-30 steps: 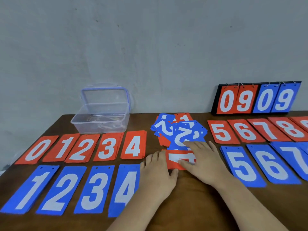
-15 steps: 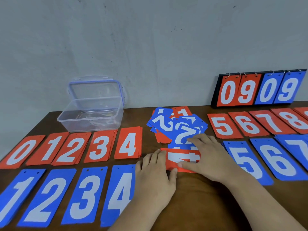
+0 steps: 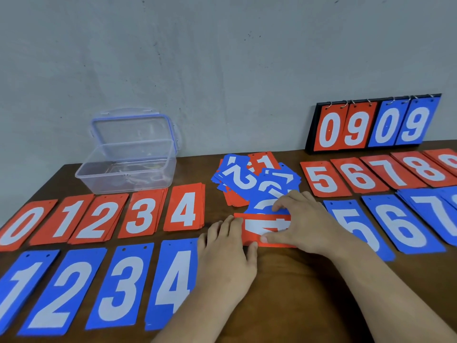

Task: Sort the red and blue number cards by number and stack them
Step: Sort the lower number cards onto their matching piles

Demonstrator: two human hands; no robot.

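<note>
The loose red 4 card [image 3: 265, 226] lies sideways on the bench [image 3: 291, 298] at frame centre, long axis left to right. The right hand [image 3: 306, 219] pinches its right part, thumb at the near edge; the left hand [image 3: 226, 256] rests flat fingers on its left end. The red 4 stack [image 3: 184, 210] sits just left, nearer the left hand, so the card probably needs a quarter turn

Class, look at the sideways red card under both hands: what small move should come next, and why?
Probably lift the red card and carry it left onto the red 4 stack. It seems to show a 4, the right hand pinches it, and the left hand rests on its end.
</note>
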